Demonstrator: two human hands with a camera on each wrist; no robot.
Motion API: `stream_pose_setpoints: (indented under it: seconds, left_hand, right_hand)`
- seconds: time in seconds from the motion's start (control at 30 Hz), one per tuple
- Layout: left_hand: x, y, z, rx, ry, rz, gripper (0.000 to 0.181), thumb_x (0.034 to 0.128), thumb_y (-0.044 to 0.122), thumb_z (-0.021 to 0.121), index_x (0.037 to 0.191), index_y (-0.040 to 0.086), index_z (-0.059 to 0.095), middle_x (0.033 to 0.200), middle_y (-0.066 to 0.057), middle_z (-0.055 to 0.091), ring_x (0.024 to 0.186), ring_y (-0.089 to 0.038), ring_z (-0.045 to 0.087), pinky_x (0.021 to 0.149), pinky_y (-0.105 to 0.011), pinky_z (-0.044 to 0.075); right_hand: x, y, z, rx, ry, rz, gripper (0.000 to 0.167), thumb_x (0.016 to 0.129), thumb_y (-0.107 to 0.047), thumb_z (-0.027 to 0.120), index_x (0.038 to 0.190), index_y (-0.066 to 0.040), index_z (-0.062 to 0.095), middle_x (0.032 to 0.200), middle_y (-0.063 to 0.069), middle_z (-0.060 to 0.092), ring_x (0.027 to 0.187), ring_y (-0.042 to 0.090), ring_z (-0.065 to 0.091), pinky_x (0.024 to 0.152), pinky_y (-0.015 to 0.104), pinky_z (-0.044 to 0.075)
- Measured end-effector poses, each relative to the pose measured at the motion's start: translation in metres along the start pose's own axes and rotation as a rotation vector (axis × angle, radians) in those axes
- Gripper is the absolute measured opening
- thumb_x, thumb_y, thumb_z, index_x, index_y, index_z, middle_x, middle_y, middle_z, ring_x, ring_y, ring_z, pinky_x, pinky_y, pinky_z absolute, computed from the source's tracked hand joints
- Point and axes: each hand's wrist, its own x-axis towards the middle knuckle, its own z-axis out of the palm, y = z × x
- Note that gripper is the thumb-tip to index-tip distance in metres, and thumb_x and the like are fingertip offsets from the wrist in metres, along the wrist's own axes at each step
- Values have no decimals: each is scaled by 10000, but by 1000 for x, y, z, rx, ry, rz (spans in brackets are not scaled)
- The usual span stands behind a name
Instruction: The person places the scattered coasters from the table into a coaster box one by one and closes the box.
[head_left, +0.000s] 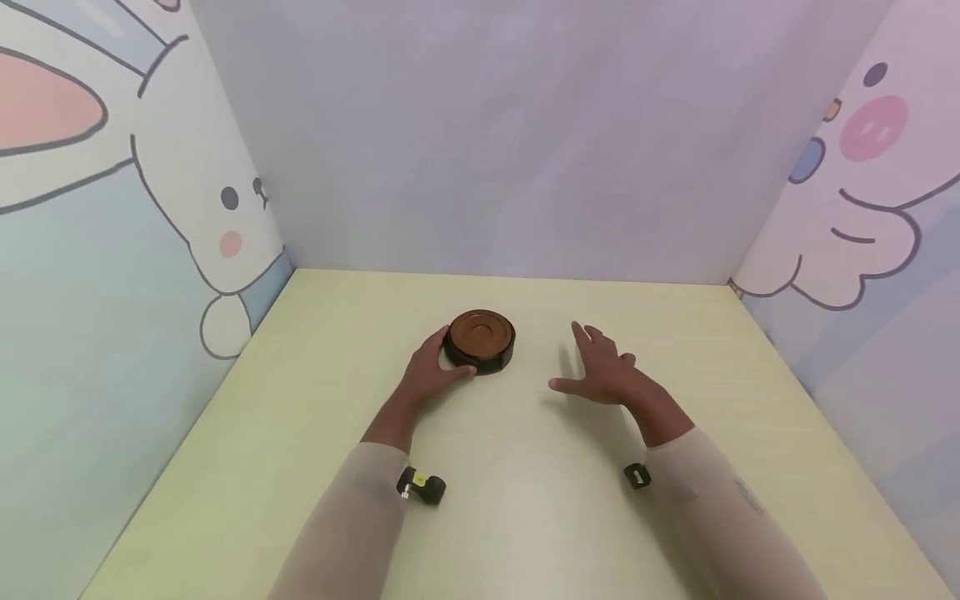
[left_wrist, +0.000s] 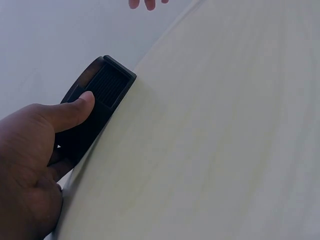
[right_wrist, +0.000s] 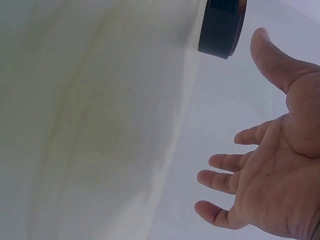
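Observation:
A round coaster holder (head_left: pixel 495 364), black with ribbed slots in its side, stands on the table. Its top shows a brown disc with ring grooves, which looks like a coaster (head_left: pixel 482 334). My left hand (head_left: pixel 431 371) grips the holder from the left, thumb on the near side and fingers round the far side. In the left wrist view the thumb (left_wrist: pixel 80 107) presses beside the ribbed slot. My right hand (head_left: pixel 600 367) hovers to the right of the holder, apart from it, fingers spread and holding nothing; the right wrist view shows its bare palm (right_wrist: pixel 280 175).
The pale yellow table (head_left: pixel 510 500) meets a plain lilac back wall (head_left: pixel 487 150). Side walls with cartoon animals (head_left: pixel 180 167) stand left and right. Small black devices (head_left: pixel 423 486) sit at both wrists.

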Motion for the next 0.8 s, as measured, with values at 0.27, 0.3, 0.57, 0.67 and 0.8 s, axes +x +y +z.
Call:
stream_pose_setpoints:
  seconds: [0.27, 0.3, 0.57, 0.67, 0.8]
  left_hand:
    - [1, -5, -2, 9, -8, 10, 1035, 937, 375, 866, 1712, 3, 289, 1756, -237, 369, 1657, -436, 321, 1371, -589, 290]
    - [1, -5, -3, 10, -8, 11, 1037, 937, 379, 865, 1713, 6, 287, 1758, -236, 367, 1658, -435, 320, 1371, -589, 291]
    - [-4, -7, -6, -8, -33, -6, 1119, 962, 440, 827, 1742, 2, 154, 1800, -242, 255, 1679, -435, 262, 1382, -597, 255]
    - [-6, -6, -7, -28, -46, 2, 1178, 972, 459, 808, 1746, -7, 53, 1820, -250, 167, 1699, -434, 196, 1396, -600, 205]
    - [-9, -5, -8, -18, -51, 28, 1223, 968, 469, 800, 1733, -36, -9, 1821, -282, 93, 1709, -453, 111, 1402, -614, 155]
  right_hand:
    - [-13, 8, -4, 49, 49, 26, 1200, 975, -615, 726, 1756, -40, 20, 1806, 308, 52, 1649, 582, 92, 1149, 851, 206]
    - [-14, 9, -4, 52, 56, 25, 1198, 978, -614, 724, 1755, -38, 19, 1804, 312, 51, 1645, 587, 93, 1142, 853, 207]
    - [-16, 13, -3, 30, 113, 34, 1184, 983, -634, 707, 1753, -33, 38, 1787, 329, 60, 1631, 590, 120, 1122, 846, 236]
    - [-19, 13, -2, 16, 130, 51, 1190, 970, -650, 711, 1754, -38, 57, 1789, 320, 63, 1631, 583, 119, 1120, 837, 236]
    - [-21, 15, 1, -9, 151, 67, 1187, 965, -670, 699, 1754, -42, 73, 1791, 312, 69, 1628, 583, 123, 1115, 834, 239]
